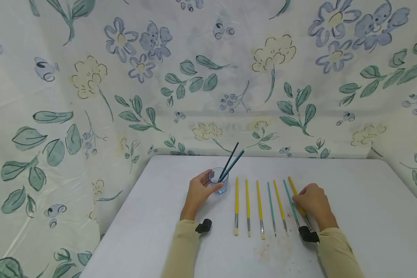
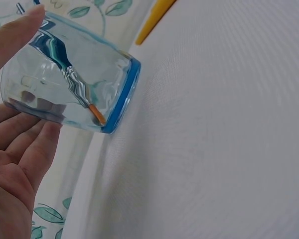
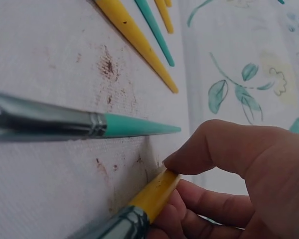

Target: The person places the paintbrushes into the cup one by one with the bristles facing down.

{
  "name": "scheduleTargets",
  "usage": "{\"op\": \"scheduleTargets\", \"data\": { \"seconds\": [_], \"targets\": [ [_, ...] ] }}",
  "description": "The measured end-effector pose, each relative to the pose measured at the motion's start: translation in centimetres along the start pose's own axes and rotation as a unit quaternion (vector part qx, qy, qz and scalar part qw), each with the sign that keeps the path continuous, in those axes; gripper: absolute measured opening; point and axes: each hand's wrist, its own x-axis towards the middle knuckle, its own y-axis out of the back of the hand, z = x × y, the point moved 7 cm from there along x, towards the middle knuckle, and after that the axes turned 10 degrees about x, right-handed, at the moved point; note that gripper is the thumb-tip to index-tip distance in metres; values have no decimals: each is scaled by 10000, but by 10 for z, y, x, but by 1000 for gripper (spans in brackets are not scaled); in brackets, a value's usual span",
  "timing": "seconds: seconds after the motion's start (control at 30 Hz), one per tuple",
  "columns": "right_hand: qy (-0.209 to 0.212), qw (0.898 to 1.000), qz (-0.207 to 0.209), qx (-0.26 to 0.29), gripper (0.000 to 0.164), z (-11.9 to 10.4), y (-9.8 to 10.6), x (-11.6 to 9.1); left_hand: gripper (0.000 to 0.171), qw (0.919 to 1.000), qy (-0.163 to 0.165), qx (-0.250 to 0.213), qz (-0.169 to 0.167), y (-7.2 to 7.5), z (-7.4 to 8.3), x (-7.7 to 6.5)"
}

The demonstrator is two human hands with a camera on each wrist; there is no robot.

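My left hand [image 1: 199, 193] grips a clear glass cup [image 1: 213, 175] with a blue base, thumb on one side and fingers on the other. Two dark teal paintbrushes [image 1: 232, 164] lean inside it; through the wall in the left wrist view an orange-brown bristle tip [image 2: 96, 114] rests near the bottom. At the right end of a row of brushes, my right hand [image 1: 314, 202] pinches a yellow-handled paintbrush [image 3: 157, 191] between thumb and fingers. Just left of it lies a green-handled paintbrush [image 3: 134, 125], apart from the fingers. The held brush's bristles are hidden in the right wrist view.
Left of the right hand, several brushes lie side by side, bristles toward me, among them a yellow brush [image 1: 236, 200] nearest the cup and a thin green one [image 1: 271, 204]. Brown smudges [image 1: 269, 251] mark the white table [image 1: 139, 231]. Floral cloth [image 1: 208, 96] hangs behind.
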Motion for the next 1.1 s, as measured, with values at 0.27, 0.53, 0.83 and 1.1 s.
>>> {"op": "scheduleTargets", "data": {
  "seconds": [0.27,0.53,0.83,1.1],
  "targets": [
    [-44,9998,-183,64,38,-1,5,-4,87,10000,6,-59,-13,0,-1,-1],
    [-80,9982,-341,495,42,0,13,-2,87,10000,28,-60,-40,-1,-1,-2],
    [-45,9873,-422,1529,46,-4,16,-4,88,10000,-6,-8,-39,0,1,-2],
    [-18,9763,-354,2133,50,-15,17,-5,88,10000,2,21,-63,-1,1,-1]
  ]
}}
